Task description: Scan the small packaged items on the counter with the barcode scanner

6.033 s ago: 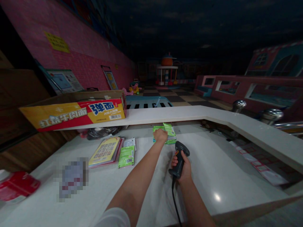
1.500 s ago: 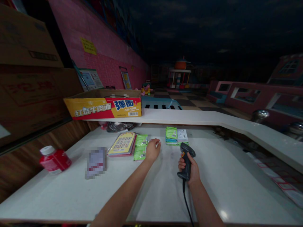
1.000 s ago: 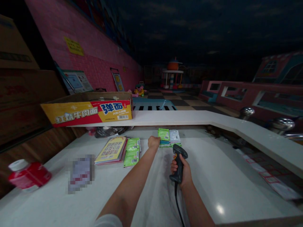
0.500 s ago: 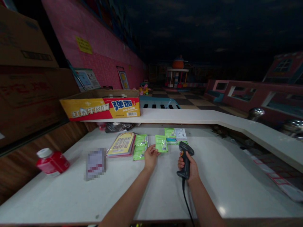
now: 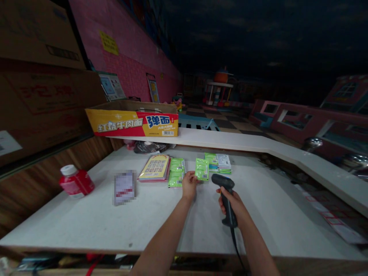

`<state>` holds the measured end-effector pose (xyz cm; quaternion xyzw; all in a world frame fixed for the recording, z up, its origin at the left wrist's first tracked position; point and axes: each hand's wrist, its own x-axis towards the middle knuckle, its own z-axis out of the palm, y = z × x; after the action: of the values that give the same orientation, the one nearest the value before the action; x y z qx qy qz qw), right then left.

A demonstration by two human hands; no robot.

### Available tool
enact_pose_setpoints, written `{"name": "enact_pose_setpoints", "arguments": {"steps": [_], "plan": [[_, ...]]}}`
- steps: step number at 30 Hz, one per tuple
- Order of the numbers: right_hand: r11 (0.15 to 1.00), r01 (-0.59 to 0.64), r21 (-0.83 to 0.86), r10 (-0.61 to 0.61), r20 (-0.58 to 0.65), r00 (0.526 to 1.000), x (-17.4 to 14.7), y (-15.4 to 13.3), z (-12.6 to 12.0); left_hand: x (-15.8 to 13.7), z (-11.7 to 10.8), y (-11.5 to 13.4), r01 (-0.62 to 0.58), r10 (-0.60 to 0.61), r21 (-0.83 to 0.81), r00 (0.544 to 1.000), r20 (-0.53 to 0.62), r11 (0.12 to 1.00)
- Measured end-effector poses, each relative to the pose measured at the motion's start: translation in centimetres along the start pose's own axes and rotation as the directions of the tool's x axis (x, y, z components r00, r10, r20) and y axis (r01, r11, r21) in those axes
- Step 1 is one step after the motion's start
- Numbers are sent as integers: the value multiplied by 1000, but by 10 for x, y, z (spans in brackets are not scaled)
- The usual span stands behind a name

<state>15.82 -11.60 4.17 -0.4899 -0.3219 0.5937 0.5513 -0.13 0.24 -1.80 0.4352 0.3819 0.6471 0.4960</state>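
Observation:
My left hand (image 5: 189,185) pinches the lower left edge of a small green packet (image 5: 202,169), holding its printed side up toward me. In my right hand (image 5: 234,205) is a black corded barcode scanner (image 5: 227,191), gripped by its handle, its head tilted left toward the packet. Left of my left hand lie more green packets (image 5: 176,178) next to a yellow-covered booklet stack (image 5: 155,168). Behind the held packet, another pile (image 5: 223,163) shows green and white packets.
A red bottle with a white cap (image 5: 76,182) and a blurred-out card (image 5: 125,187) are on the white counter (image 5: 115,226) at left. An open cardboard noodle box (image 5: 135,122) rests on the raised ledge (image 5: 224,138). Large cartons (image 5: 51,92) are stacked far left.
The scanner's head has turned left toward the packet, and my right hand has tilted with it. My left hand still holds the packet. The whole view has shifted slightly.

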Motion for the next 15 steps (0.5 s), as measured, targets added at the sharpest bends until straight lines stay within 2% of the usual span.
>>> {"name": "enact_pose_setpoints", "arguments": {"steps": [4,8,15], "plan": [[994,30,-109,-37,-58,998,-23,-5,3,0,2,2,9,-8,50,1000,-11,999],[994,27,-108,-35,-75,997,-32,-10,3,1,2,2,20,-18,148,1000,-17,989],[996,-4,-94,-3,-79,997,-22,-7,0,-1,2,0,5,-5,-18,1000,-4,1000]]}}
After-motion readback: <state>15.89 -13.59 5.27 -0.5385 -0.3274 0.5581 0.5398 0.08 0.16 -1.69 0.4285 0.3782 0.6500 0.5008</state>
